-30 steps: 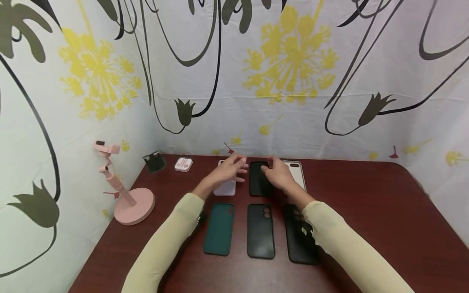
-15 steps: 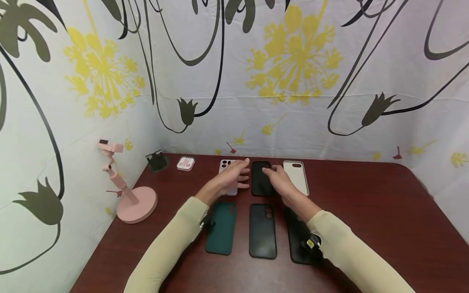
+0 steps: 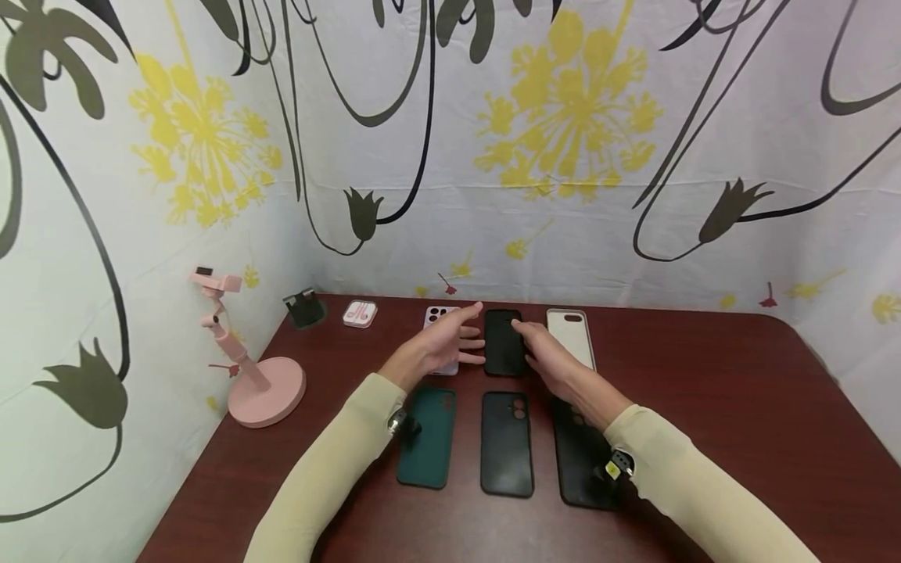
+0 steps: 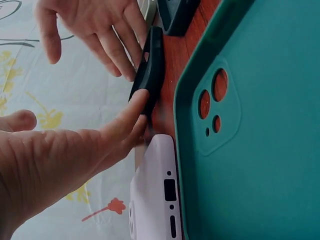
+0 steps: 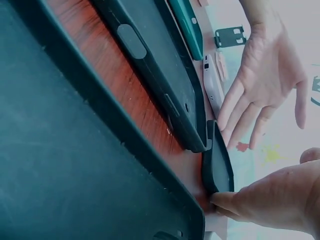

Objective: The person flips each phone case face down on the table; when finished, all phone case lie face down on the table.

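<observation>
A slim black phone case [image 3: 503, 344] lies at the middle of the back row, between both hands. The left hand [image 3: 445, 341] is on its left side, palm turned inward, fingers extended with their tips at the case's edge. On the opposite side, the right hand [image 3: 552, 361] has its fingertips against the right edge, as the right wrist view shows. Neither hand is curled round the case. A lilac phone or case [image 4: 152, 195] with several camera rings lies partly under the left hand. Beyond the right hand is a white phone case [image 3: 572, 336].
In the front row lie a green case [image 3: 428, 446], a black case with camera holes [image 3: 507, 453] and another black case [image 3: 577, 469] under the right forearm. At left stand a pink stand [image 3: 267, 391], a small black bracket [image 3: 305, 311] and boxed earphones [image 3: 360, 313].
The right hand has shifted from over the black case to its right edge. The left hand has turned its palm inward and lowered beside the case. The head view has panned slightly left.
</observation>
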A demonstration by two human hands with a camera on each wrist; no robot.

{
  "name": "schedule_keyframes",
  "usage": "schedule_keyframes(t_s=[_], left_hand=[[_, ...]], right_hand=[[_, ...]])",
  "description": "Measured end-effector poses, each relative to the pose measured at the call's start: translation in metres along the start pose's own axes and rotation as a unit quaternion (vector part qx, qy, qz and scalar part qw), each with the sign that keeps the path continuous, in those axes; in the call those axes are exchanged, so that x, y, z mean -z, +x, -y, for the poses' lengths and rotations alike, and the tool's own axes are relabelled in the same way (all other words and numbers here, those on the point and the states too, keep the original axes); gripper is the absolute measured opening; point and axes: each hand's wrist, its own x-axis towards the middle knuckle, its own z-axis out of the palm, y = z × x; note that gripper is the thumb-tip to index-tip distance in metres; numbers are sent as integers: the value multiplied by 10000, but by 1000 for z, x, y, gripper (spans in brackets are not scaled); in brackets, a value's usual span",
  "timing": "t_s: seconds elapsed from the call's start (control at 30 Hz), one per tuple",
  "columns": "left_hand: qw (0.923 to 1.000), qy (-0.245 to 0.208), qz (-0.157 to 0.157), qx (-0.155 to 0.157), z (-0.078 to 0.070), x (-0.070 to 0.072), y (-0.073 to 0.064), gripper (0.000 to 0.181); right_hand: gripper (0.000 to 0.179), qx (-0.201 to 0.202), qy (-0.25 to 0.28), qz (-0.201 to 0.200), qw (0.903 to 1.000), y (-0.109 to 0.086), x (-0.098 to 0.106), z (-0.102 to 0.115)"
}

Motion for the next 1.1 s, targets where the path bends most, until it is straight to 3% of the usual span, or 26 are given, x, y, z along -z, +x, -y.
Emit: schedule_keyframes(t_s=[0.23, 0.47, 0.7, 1.1], left_hand=[[9999, 53, -42, 121, -1, 1, 2, 81], [9999, 36, 148, 75, -3, 0, 1, 78], [9993, -249, 268, 62, -4, 0, 0, 79], [9977, -455, 488, -117, -5, -7, -3, 78]], right_hand=[[86, -91, 13, -102, 9999, 1, 0, -1], [77, -144, -130, -322, 9993, 2, 0, 2], [75, -79, 63, -425, 9990, 2, 4, 1], [64, -88, -1030, -775, 9916, 10, 0, 0]])
